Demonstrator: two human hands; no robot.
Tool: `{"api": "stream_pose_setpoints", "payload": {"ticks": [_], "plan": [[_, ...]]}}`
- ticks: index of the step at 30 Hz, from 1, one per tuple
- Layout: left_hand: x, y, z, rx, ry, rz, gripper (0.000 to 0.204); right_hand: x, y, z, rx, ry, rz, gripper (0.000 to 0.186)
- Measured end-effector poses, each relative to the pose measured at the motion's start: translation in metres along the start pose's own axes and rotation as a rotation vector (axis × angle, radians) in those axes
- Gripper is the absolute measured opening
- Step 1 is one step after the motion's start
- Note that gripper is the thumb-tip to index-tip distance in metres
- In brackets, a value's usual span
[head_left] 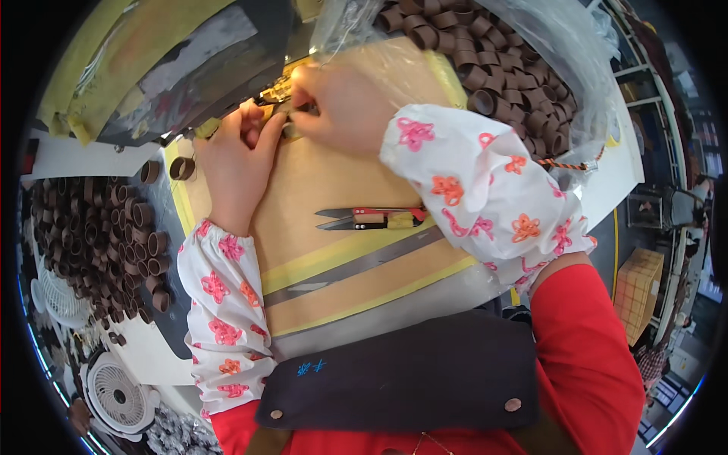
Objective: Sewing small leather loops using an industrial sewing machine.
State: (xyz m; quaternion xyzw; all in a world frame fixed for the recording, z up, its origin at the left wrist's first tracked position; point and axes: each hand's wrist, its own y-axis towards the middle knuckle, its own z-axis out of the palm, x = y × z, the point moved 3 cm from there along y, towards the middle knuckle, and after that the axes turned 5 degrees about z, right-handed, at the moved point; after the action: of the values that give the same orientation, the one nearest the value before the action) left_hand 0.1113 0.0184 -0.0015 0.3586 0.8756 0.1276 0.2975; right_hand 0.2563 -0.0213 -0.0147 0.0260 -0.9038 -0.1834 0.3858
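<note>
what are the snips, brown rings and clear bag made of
Snips: likely steel blades, smooth, grey, pointed; handle material unclear. Brown rings: perhaps leather or plastic, fairly matte, holding their curve. Clear bag: probably plastic film, see-through with glossy creases.

A workshop, shown by the machine [220, 80], heaped brown rings [509, 76] and snips [369, 218].

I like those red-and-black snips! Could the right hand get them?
Probably yes: the snips lie mostly uncovered on the tan board, beside the right sleeve, though the right hand would first have to leave the machine.
</note>
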Motion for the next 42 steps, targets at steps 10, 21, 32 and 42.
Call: {"api": "stream_pose_setpoints", "payload": {"ticks": [10,21,32,42], "plan": [[0.061,-0.063,-0.075,0.044,0.342,0.006,0.018,0.019,-0.046,-0.093,0.106,-0.566,-0.073,0.009],[-0.013,-0.02,-0.031,0.059,-0.025,0.178,0.034,-0.035,-0.05,-0.149,0.259,-0.786,-0.059,0.012],[-0.003,-0.005,0.005,0.024,-0.069,-0.063,0.023,0.01,-0.008,-0.024,-0.03,-0.039,-0.067,0.011],[-0.003,-0.009,0.005,0.057,-0.521,-0.101,0.023,0.012,-0.013,-0.009,-0.085,0.022,-0.041,0.016]]}}
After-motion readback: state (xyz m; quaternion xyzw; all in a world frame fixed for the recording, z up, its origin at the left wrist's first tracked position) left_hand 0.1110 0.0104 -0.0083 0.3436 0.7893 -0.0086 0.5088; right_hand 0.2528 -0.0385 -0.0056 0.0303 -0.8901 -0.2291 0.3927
